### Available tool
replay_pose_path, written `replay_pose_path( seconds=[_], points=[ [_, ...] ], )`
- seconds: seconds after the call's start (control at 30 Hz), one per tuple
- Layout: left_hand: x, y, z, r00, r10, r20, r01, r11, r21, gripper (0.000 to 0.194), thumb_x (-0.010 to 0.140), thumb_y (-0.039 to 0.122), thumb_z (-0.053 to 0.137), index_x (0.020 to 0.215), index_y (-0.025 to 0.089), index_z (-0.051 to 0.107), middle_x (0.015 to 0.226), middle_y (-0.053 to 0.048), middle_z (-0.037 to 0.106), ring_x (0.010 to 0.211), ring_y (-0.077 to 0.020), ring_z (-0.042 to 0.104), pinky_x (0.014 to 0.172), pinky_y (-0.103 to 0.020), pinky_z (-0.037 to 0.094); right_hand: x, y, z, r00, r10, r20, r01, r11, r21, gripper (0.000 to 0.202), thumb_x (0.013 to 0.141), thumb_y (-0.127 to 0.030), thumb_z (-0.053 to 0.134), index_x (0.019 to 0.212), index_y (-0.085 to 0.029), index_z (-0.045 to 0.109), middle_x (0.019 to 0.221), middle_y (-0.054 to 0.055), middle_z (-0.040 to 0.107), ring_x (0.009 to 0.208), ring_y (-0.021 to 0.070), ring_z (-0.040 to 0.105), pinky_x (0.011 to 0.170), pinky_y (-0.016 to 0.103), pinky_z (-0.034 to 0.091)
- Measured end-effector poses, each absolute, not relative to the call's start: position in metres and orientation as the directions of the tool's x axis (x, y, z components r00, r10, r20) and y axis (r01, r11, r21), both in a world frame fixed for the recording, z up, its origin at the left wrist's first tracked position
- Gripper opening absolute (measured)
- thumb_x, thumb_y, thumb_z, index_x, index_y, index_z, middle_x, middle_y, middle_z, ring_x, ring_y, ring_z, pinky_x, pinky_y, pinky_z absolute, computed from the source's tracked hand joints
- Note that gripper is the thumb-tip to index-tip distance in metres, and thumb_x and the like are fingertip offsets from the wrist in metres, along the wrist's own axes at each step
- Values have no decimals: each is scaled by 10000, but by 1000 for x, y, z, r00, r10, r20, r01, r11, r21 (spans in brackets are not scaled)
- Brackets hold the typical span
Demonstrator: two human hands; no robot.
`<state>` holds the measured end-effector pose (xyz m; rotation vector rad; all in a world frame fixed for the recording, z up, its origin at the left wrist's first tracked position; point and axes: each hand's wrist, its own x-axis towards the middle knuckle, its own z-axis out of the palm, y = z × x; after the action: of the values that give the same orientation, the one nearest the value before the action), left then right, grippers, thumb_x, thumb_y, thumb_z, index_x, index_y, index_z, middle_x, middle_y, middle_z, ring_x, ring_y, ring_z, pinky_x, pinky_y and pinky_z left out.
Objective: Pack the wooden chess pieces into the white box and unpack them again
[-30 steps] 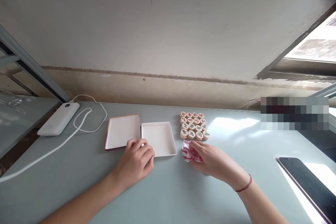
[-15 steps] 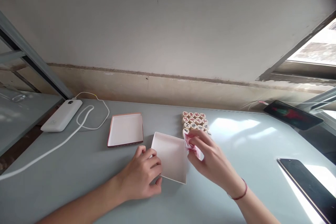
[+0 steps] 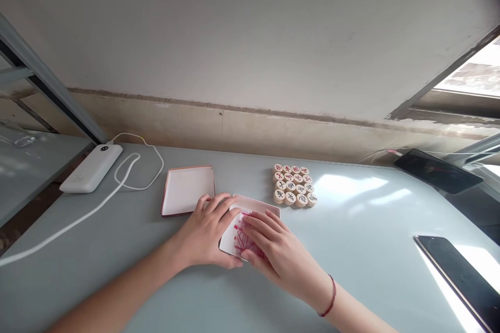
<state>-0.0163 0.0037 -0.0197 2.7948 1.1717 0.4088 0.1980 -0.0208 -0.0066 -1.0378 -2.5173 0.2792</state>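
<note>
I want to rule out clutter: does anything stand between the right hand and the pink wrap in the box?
Nothing visible does: the right hand lies over the pink wrap, partly covering it, inside the box. The left hand is at the box's left side, not between them.

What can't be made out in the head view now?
All in the head view:
- Pink-printed sheet: largely hidden under the right hand.
- White box: left side partly behind the left hand.
- Nearer smartphone: cut off by the right edge.
- Xiangqi pieces: some characters too small.
</note>
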Motion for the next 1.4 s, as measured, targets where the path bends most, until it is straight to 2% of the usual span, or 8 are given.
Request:
replay_pose_path(
  seconds=[0.2,0.47,0.6,0.67,0.8,0.97,1.17,1.4],
  points=[
    [-10,-5,-29,642,727,243,695,-686,216,640,645,708,598,1016,188,561,1161,-115,596,1141,-327,457,927,-458,320,201,-22,-4,-635,744,208,689,667,-284,316,936,-374,464,1142,-195,624,1131,106,628,982,233,543,882,422,458],
    [-7,-8,-29,620,724,303,692,-687,223,538,641,658,619,905,193,569,991,-68,605,1048,-303,479,901,-456,313,208,-14,0,-651,724,230,621,682,-386,322,923,-421,492,1104,-204,646,1136,100,651,1032,235,561,892,409,473],
    [-7,-10,-28,614,739,275,702,-672,236,496,654,642,624,871,198,587,982,-68,610,1028,-298,479,904,-468,294,225,17,6,-461,830,314,707,557,-435,292,937,-365,459,1104,-216,646,1094,87,679,1024,227,586,890,401,469],
    [-6,-12,-29,595,752,285,711,-657,249,480,644,634,637,853,204,591,967,-63,616,1018,-297,482,904,-473,286,232,42,8,-293,893,341,817,419,-396,295,927,-344,455,1077,-184,651,1088,100,679,1015,240,592,909,402,449],
    [-4,-16,-29,582,758,294,712,-650,266,477,626,624,656,847,206,597,975,-55,618,1018,-290,485,904,-469,285,227,91,11,-111,975,190,973,146,-179,379,900,-340,465,1201,-143,584,1157,132,637,1063,275,551,863,370,437],
    [-3,-19,-31,576,766,286,723,-640,259,501,632,649,644,855,203,605,992,-50,619,1034,-285,479,897,-458,295,205,121,9,-5,1000,-5,998,5,68,318,897,-295,439,1042,-106,650,1064,169,640,1034,295,541,736,325,424],
    [-3,-18,-31,572,769,285,726,-636,261,505,626,659,644,848,208,603,981,-37,622,1031,-284,481,891,-464,292,203,129,4,-6,996,-92,994,16,105,283,857,-99,429,911,-115,706,918,164,688,935,269,601,693,302,401],
    [-3,-20,-31,577,779,246,737,-626,253,557,616,713,608,844,205,607,991,-55,613,1008,-288,476,881,-476,305,198,126,3,-23,994,-105,991,36,127,306,782,2,467,938,-109,705,879,178,700,978,293,606,680,295,396]
  ],
)
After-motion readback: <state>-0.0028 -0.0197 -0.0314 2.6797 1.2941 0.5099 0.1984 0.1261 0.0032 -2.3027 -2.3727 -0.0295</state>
